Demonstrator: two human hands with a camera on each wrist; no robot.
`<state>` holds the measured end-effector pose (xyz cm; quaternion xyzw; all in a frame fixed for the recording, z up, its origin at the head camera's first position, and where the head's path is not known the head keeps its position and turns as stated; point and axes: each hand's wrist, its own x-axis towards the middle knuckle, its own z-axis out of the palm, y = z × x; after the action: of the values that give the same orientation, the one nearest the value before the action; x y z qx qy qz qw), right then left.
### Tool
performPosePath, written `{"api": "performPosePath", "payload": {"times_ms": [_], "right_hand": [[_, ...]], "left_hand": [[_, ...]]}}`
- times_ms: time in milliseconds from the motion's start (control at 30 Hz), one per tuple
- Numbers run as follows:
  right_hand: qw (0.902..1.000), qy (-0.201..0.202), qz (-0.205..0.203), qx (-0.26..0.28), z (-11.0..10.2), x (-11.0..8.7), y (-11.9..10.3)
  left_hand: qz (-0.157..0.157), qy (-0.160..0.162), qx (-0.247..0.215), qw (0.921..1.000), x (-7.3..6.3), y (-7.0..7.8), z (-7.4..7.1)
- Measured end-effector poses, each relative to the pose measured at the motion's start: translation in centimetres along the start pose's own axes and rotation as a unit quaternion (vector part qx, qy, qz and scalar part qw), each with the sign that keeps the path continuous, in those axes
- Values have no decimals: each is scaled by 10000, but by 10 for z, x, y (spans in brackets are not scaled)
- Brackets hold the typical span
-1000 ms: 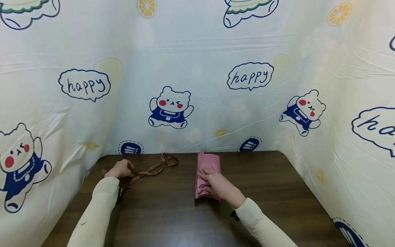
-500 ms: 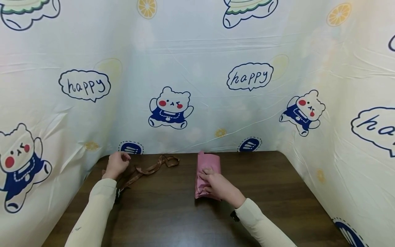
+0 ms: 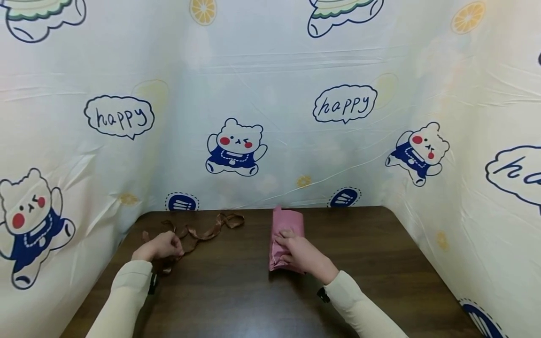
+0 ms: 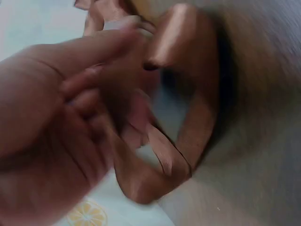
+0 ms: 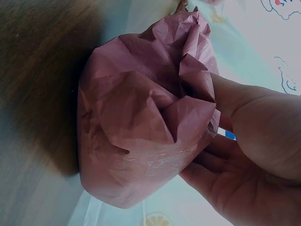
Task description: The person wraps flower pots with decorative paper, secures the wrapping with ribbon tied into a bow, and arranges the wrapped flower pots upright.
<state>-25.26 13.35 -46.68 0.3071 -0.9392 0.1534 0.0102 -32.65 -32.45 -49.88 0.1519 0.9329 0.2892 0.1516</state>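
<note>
Right grip (image 3: pixel 307 257) holds a crumpled pink package (image 3: pixel 289 220), contents hidden.

Dark brown wood grain and rounded far corners on the counter (image 3: pixel 241 295), with a soft sheen toward the near middle. Behind it and along both sides, a pale hanging sheet (image 3: pixel 283 65), creased in long lines. Printed on the sheet, at the back, a winking bear (image 3: pixel 232 157) in navy with red cheeks, and more alike to left and right. Above, "happy" in wavy speech bubbles (image 3: pixel 345 104), one cut off at far right. Near the top, orange slices (image 3: pixel 203 11); low along the counter's far edge, navy ovals (image 3: pixel 344 197) with dashed outlines.
</note>
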Motion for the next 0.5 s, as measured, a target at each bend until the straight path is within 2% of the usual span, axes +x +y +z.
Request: {"api": "performPosePath", "payload": {"times_ms": [67,167,300,400,500], "right_hand": [[10000,0,13,26,0,0,1],[10000,2,15,40,0,0,2],[10000,-10,21,41,1,0,2],[10000,-26,21,9,1,0,2],[10000,-34,35,-14,1,0,2]], "left_hand": [[332,372,-209,9985,8,2,-1],[559,1107,-545,9908,21,13,-6],[903,1823,-496,9778,31,34,-16],[1168,2147,-596,9678,36,51,-17],[1196,2156,-964,9643,43,65,-15]]}}
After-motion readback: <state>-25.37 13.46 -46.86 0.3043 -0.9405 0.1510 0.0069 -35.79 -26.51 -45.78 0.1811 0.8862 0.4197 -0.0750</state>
